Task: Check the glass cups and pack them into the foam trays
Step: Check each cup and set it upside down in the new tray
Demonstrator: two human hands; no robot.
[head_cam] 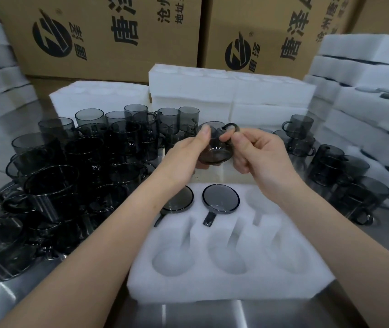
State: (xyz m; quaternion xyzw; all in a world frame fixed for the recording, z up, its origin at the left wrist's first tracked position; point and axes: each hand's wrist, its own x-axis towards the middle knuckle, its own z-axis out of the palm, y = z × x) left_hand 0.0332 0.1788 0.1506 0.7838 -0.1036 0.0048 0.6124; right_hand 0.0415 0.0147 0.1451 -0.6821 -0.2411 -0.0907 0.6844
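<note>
Smoked-glass cup (216,147): held in the air, tilted, base towards the camera, handle at upper right. It sits above the far edge of the foam tray (224,287), between both hands.

Left grip (184,155): fingers curled round the cup's left side, thumb near the rim. Right grip (259,152): thumb and forefinger pinch the cup at its handle; the other fingers are curled in.

Tray: white, lying flat on the steel counter (236,313), six pockets in two rows. In the far row the left pocket holds a cup (180,197), partly hidden by the left forearm, and the middle pocket holds a second cup (220,198). Their handles lie in the slots pointing towards the camera.

Left of the tray: a dense cluster of loose cups (70,174), stacked. Right of the tray: a smaller group of cups (344,176).

Behind: stacks of white foam trays (231,91), then printed cardboard boxes (108,36).
</note>
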